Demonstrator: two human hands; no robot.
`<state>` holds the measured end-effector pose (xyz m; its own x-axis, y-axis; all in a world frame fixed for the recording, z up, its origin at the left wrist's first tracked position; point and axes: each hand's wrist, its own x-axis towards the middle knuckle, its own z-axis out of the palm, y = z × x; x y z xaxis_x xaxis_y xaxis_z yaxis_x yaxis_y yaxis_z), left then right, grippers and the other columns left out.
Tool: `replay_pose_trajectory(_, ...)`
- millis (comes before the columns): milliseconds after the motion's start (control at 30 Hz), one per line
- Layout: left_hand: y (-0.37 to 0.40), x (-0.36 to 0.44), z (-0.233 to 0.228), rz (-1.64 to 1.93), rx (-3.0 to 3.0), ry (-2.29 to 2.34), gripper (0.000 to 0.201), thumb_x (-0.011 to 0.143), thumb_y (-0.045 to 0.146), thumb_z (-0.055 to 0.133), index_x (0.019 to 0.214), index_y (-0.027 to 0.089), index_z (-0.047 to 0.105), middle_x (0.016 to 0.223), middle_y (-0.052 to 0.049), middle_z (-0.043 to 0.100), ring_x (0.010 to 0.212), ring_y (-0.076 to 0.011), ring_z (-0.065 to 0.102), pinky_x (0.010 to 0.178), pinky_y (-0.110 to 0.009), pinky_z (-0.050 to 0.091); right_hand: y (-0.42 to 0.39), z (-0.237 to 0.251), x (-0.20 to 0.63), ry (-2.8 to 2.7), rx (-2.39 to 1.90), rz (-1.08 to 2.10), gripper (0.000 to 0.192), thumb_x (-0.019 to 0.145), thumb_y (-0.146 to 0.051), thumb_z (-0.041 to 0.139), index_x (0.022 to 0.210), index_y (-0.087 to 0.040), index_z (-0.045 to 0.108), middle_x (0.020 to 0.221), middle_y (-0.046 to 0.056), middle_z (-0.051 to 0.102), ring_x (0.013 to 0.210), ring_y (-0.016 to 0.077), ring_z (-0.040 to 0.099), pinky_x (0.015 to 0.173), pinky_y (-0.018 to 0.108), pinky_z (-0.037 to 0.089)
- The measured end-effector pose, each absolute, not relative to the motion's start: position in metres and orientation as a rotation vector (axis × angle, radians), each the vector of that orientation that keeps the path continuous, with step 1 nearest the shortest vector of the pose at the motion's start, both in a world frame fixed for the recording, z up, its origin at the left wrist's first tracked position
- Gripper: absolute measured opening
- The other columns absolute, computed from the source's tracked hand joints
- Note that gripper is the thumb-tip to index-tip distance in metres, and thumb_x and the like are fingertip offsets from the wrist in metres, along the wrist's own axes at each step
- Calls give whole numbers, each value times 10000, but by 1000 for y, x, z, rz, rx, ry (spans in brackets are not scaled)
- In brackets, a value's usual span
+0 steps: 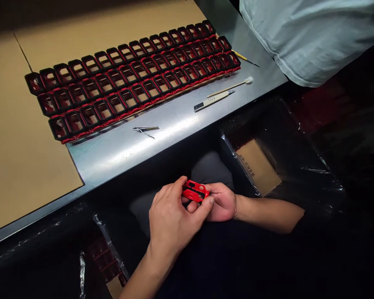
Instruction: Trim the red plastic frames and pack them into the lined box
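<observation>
On the table (pixel 109 160), a cardboard sheet (pixel 34 166) lies left, and three rows of frames (pixel 135 96) run over it from near left to far right. Nearer than the rows lie tweezers (pixel 145 128); right of them, a knife (pixel 213 101), with a swab (pixel 227 89) just beyond it. A slim tool (pixel 241 56) juts from the rows' right end. Before the table's near edge, the part (pixel 190 195) sits between the left hand (pixel 171 216) and right hand (pixel 222 203).

Red part (pixel 193 195) — partly behind fingers (pixel 178 186)
</observation>
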<state>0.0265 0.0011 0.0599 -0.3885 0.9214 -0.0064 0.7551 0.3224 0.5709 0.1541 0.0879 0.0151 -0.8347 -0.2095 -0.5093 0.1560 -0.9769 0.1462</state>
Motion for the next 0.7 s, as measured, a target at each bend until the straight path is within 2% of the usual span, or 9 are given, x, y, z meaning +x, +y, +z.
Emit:
replay_pose_trajectory(200, 5, 23, 67, 562, 1445, 2303, 662, 738, 636, 661, 1104, 87, 702, 894, -133, 751, 836, -307, 709, 807, -469, 580, 87, 13, 153, -234, 810, -2831, 645, 1021, -345, 20, 1340, -62, 505, 744, 73, 732, 652, 169, 670, 795, 337, 452)
replay_pose_trajectory(400, 8, 24, 65, 533, 1422, 2293, 684, 733, 663, 655, 1094, 85, 709, 881, -136, 755, 847, -315, 711, 843, -481, 570, 84, 6, 151, -251, 770, -2873, 664, 1014, -352, 9, 1245, -58, 557, 753, 76, 725, 696, 165, 691, 784, 324, 474)
replay_pose_trajectory(500, 11, 23, 62, 565, 1412, 2233, 690, 738, 656, 660, 1137, 95, 687, 954, -146, 761, 884, -310, 715, 864, -469, 567, 82, 5, 154, -114, 702, -2916, 538, 1005, -375, 164, 1153, -87, 593, 759, 69, 718, 706, 148, 682, 765, 301, 492)
replay_pose_trajectory(567, 8, 17, 56, 631, 1427, 2116, 793, 745, 656, 662, 1307, 102, 584, 1109, -157, 744, 976, -304, 713, 886, -443, 566, 94, 6, 166, 165, 673, -3000, 399, 937, -422, 410, 1097, -112, 604, 795, 68, 720, 686, 146, 667, 716, 288, 501)
replay_pose_trajectory(600, 5, 13, 53, 670, 1434, 2050, 877, 751, 661, 659, 1412, 112, 481, 1212, -163, 711, 1048, -303, 700, 904, -431, 562, 105, 6, 176, 391, 715, -3056, 377, 876, -433, 532, 1084, -127, 602, 827, 70, 721, 674, 149, 660, 678, 281, 501)
replay_pose_trajectory(667, -5, 3, 46, 742, 1428, 1982, 1003, 774, 672, 637, 1543, 152, 258, 1393, -161, 608, 1190, -305, 643, 954, -429, 542, 139, 2, 204, 1038, 1048, -3048, 437, 776, -440, 683, 1102, -166, 587, 910, 71, 718, 670, 155, 653, 595, 262, 487)
replay_pose_trajectory(700, -11, -3, 42, 756, 1391, 2001, 989, 797, 666, 614, 1560, 182, 212, 1433, -152, 576, 1167, -298, 655, 949, -429, 542, 158, -3, 221, 1404, 1355, -2890, 454, 784, -456, 688, 1131, -186, 573, 961, 71, 710, 683, 154, 653, 572, 254, 481)
